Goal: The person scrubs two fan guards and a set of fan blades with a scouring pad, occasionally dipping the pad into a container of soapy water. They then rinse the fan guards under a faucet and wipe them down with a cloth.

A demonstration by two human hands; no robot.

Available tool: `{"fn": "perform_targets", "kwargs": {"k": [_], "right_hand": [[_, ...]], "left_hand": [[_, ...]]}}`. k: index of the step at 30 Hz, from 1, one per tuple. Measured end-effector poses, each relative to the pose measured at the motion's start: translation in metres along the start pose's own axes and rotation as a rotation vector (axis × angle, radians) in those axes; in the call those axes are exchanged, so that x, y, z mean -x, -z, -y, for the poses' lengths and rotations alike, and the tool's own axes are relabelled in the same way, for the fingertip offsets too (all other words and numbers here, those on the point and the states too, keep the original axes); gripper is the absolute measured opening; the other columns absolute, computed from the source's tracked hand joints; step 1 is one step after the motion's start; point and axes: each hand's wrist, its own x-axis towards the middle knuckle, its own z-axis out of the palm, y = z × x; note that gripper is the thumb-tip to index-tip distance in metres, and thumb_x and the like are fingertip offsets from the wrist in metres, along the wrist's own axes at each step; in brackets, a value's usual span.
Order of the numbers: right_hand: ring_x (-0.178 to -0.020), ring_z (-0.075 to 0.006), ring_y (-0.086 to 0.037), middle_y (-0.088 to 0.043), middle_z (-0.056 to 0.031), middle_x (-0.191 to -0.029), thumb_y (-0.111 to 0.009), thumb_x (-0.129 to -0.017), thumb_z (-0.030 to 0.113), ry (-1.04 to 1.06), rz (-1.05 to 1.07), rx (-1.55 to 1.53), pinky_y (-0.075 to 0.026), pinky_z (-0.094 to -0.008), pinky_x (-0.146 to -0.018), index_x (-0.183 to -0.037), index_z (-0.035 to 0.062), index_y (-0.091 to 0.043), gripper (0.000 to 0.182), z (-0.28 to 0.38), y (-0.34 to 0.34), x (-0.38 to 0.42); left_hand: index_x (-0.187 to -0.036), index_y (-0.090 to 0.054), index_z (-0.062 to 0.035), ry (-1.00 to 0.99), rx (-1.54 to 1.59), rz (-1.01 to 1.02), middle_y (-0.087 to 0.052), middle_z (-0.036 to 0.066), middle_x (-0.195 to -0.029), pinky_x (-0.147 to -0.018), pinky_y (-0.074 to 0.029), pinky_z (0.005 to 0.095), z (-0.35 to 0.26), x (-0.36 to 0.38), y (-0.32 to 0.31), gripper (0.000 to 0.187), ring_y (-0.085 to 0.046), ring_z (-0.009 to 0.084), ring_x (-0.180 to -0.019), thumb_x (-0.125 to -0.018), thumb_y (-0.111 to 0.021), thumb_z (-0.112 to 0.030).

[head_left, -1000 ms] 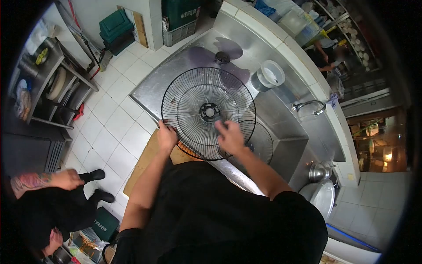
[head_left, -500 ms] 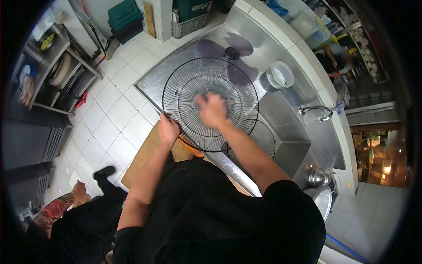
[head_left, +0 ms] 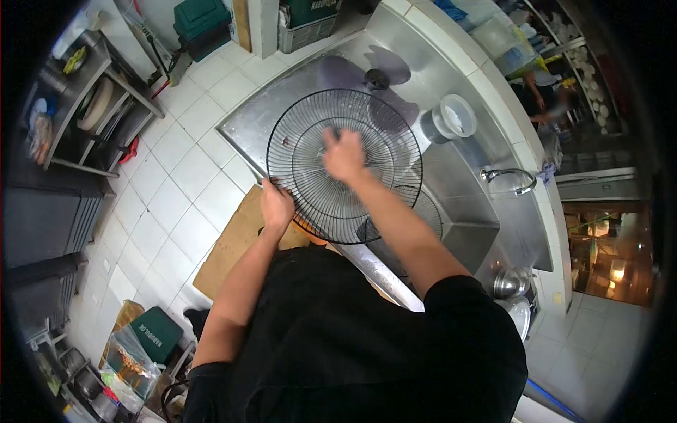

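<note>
A round black wire fan grille (head_left: 310, 204) lies over the metal sink counter. My left hand (head_left: 277, 204) grips its lower-left rim. My right hand (head_left: 344, 158) is closed on the grille's inner wires near the middle, slightly blurred; whatever it holds is too small to make out. Purple fan blades (head_left: 391, 65) with a dark hub rest on the counter behind the grille. A clear round container (head_left: 455, 118) stands to their right. A second wire grille (head_left: 431, 211) sits partly under the first, in the sink basin.
A curved faucet (head_left: 509, 173) rises at the right of the basin (head_left: 469, 243). Metal bowls (head_left: 511, 282) stand at the lower right. Cardboard (head_left: 229, 247) lies by the counter's front edge. Metal shelves (head_left: 106, 63) stand at the left; another person (head_left: 539, 95) is beyond the wall.
My right hand has moved slightly up on the grille, and the grille appears a little further right. The tattooed arm and dark-clothed person at lower left have mostly left view, exposing a green box.
</note>
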Motion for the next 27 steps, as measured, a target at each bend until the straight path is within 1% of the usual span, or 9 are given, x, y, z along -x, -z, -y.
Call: {"fn": "perform_targets", "kwargs": {"k": [2, 4, 7, 10, 12, 14, 20, 24, 27], "right_hand": [[-0.119, -0.0403, -0.052, -0.057, -0.0225, -0.127, -0.061, -0.090, 0.017, 0.485, 0.023, -0.015, -0.050, -0.0515, -0.091, -0.141, 0.0166, -0.058, 0.051, 0.021, -0.017, 0.027], [-0.117, -0.0410, -0.054, -0.057, -0.0222, -0.129, -0.061, -0.089, 0.016, 0.591, -0.087, -0.105, -0.048, -0.0524, -0.094, -0.139, 0.0163, -0.059, 0.050, 0.017, -0.012, 0.042], [-0.118, -0.0383, -0.053, -0.056, -0.0217, -0.132, -0.064, -0.090, 0.024, -0.045, -0.136, 0.024, -0.045, -0.0512, -0.099, -0.141, 0.0173, -0.057, 0.052, -0.027, 0.008, 0.003], [-0.119, -0.0394, -0.052, -0.057, -0.0215, -0.130, -0.064, -0.091, 0.025, -0.256, 0.037, 0.125, -0.046, -0.0514, -0.098, -0.144, 0.0173, -0.055, 0.054, -0.032, 0.013, -0.016], [-0.117, -0.0427, -0.053, -0.058, -0.0243, -0.124, -0.068, -0.087, 0.023, -0.100, -0.074, 0.078, -0.049, -0.0504, -0.100, -0.141, 0.0180, -0.058, 0.055, -0.013, 0.003, 0.011], [-0.132, -0.0380, -0.047, -0.056, -0.0227, -0.137, -0.066, -0.089, 0.024, 0.466, 0.047, -0.057, -0.046, -0.0513, -0.104, -0.139, 0.0147, -0.060, 0.051, 0.001, -0.003, 0.032], [-0.110, -0.0398, -0.057, -0.060, -0.0254, -0.121, -0.067, -0.087, 0.023, -0.327, -0.267, 0.055, -0.050, -0.0507, -0.093, -0.135, 0.0066, -0.061, 0.051, -0.067, -0.007, 0.010], [-0.118, -0.0398, -0.053, -0.058, -0.0206, -0.129, -0.073, -0.077, 0.018, 0.382, -0.121, -0.059, -0.049, -0.0488, -0.099, -0.133, 0.0192, -0.066, 0.056, 0.004, -0.010, 0.056], [-0.121, -0.0371, -0.053, -0.057, -0.0178, -0.131, -0.073, -0.076, 0.017, 0.449, -0.117, -0.155, -0.048, -0.0488, -0.100, -0.130, 0.0224, -0.068, 0.055, 0.001, -0.007, 0.074]], "left_hand": [[-0.117, -0.050, 0.0025, 0.030, -0.022, -0.036, -0.071, 0.026, -0.095, -0.082, -0.052, 0.0534, -0.009, 0.004, 0.004, 0.023, -0.069, 0.0457, -0.093, -0.098, -0.053, -0.010], [-0.117, -0.050, 0.0024, -0.014, -0.006, -0.043, -0.072, 0.024, -0.092, -0.081, -0.052, 0.0521, -0.007, 0.005, 0.003, 0.022, -0.069, 0.0445, -0.091, -0.098, -0.052, -0.010], [-0.119, -0.049, 0.0030, 0.035, 0.111, 0.005, -0.068, 0.033, -0.099, -0.082, -0.049, 0.0583, -0.005, 0.003, 0.004, 0.025, -0.065, 0.0519, -0.093, -0.097, -0.053, -0.008], [-0.120, -0.048, 0.0021, -0.014, 0.057, -0.021, -0.068, 0.033, -0.098, -0.082, -0.049, 0.0582, -0.002, 0.002, 0.001, 0.026, -0.065, 0.0518, -0.093, -0.097, -0.053, -0.008], [-0.121, -0.048, 0.0021, 0.029, 0.079, 0.012, -0.068, 0.032, -0.097, -0.082, -0.048, 0.0577, -0.006, 0.001, 0.000, 0.026, -0.065, 0.0524, -0.092, -0.097, -0.053, -0.008], [-0.121, -0.048, 0.0021, 0.018, 0.087, 0.014, -0.068, 0.032, -0.096, -0.082, -0.048, 0.0575, -0.004, 0.003, 0.003, 0.027, -0.065, 0.0527, -0.091, -0.097, -0.053, -0.008], [-0.122, -0.047, 0.0013, -0.033, 0.009, -0.021, -0.068, 0.032, -0.097, -0.082, -0.048, 0.0580, -0.008, 0.007, 0.007, 0.028, -0.065, 0.0520, -0.092, -0.096, -0.053, -0.008], [-0.123, -0.047, 0.0013, 0.009, -0.010, -0.009, -0.068, 0.033, -0.099, -0.082, -0.048, 0.0582, -0.012, 0.008, 0.007, 0.029, -0.065, 0.0520, -0.093, -0.096, -0.053, -0.008], [-0.122, -0.048, 0.0025, -0.004, 0.007, 0.023, -0.068, 0.033, -0.101, -0.084, -0.049, 0.0573, -0.013, 0.006, 0.012, 0.029, -0.065, 0.0527, -0.096, -0.096, -0.054, -0.008]]}}
